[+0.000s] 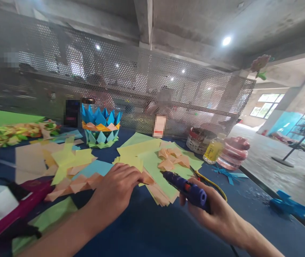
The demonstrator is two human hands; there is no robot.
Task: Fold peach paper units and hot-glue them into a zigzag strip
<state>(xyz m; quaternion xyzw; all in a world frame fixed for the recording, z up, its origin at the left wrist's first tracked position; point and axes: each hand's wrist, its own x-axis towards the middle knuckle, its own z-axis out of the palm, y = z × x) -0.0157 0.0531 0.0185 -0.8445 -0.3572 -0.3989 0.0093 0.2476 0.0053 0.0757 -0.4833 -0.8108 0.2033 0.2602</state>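
My right hand [216,214] is closed around a purple glue gun [187,187], whose nozzle points left toward a folded orange paper piece [147,178]. My left hand [117,187] pinches that orange piece with curled fingers, just above a stack of green and yellow paper sheets [152,160]. A row of folded orange paper units [72,185] lies to the left of my left hand. Folded orange shapes [172,159] rest on the green sheets.
A blue, orange and green folded paper bowl [100,128] stands at the back. A woven basket [199,140], a yellow bottle [213,150] and a pink jar [233,152] stand at the right. A magenta tool [13,210] lies at the left. A perforated metal screen [141,89] backs the table.
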